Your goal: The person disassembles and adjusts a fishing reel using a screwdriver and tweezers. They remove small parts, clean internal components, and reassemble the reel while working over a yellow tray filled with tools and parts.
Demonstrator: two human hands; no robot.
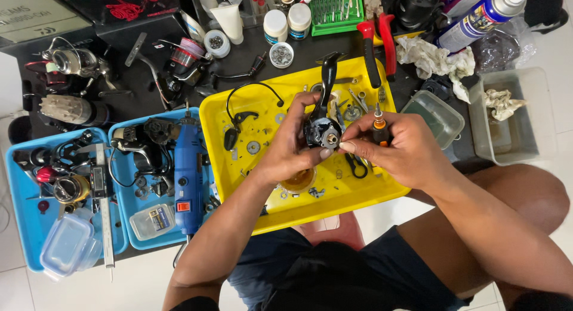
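Black table point(245, 54) is carrying one yellow tray point(358, 197) and two blue trays point(24, 227). Both hands are meeting over the yellow tray's middle: left hand point(292, 147) is clamping one dark, partly stripped fishing reel point(322, 129); right hand point(397, 147) is gripping one orange-handled screwdriver point(379, 129).

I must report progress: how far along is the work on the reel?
Done: small parts lie loose on the yellow tray. In hand: left hand holds the reel body; right hand holds a screwdriver. Left: those parts remain off the reel.
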